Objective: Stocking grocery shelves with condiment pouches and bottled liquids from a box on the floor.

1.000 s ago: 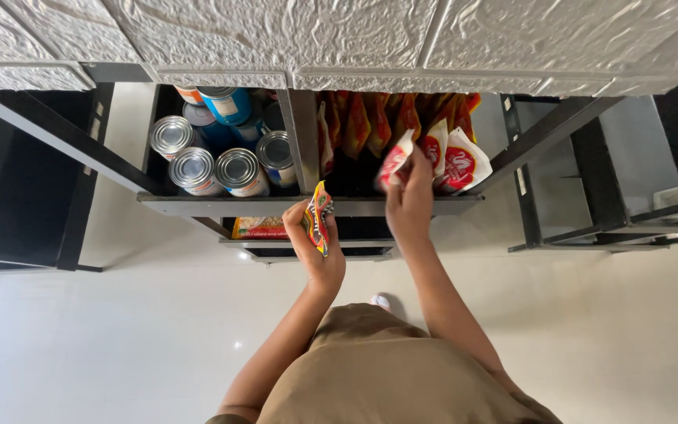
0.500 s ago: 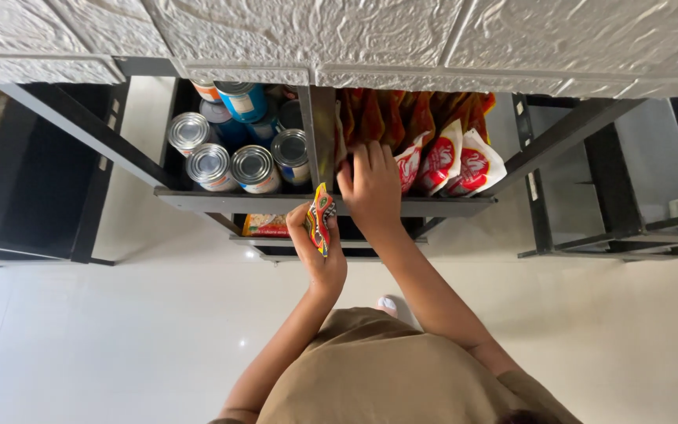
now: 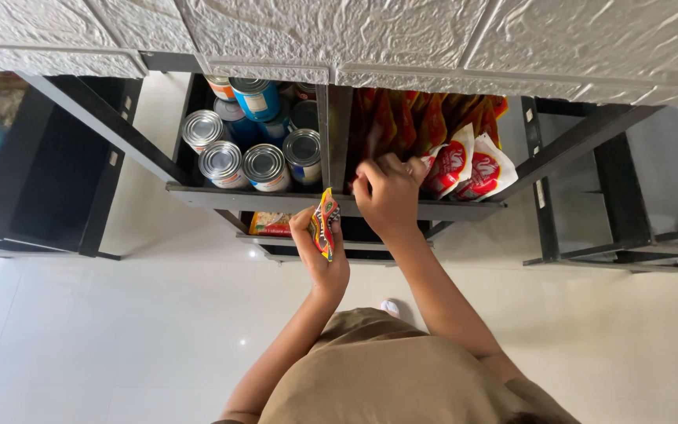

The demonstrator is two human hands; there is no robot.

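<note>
My left hand [image 3: 317, 243] grips a small red, yellow and orange snack packet [image 3: 324, 223] just below the front rail of a black metal shelf [image 3: 221, 195]. My right hand [image 3: 386, 191] reaches into the shelf's right compartment, its fingers curled among a row of upright red and orange pouches [image 3: 421, 122]. Whether it grips one I cannot tell. Two red and white pouches [image 3: 472, 166] lean at the front right of that row, beside my right hand.
Several metal cans [image 3: 245, 149] fill the left compartment, behind a black divider [image 3: 325, 133]. A lower shelf holds a flat packet [image 3: 270, 224]. Black racks stand at the left [image 3: 56, 188] and right [image 3: 590, 196]. A white textured panel [image 3: 355, 31] lies above; pale floor below.
My right hand moved left along the pouch row, away from the red and white pouches, and now digs in near the divider. The left hand kept its packet in about the same place.
</note>
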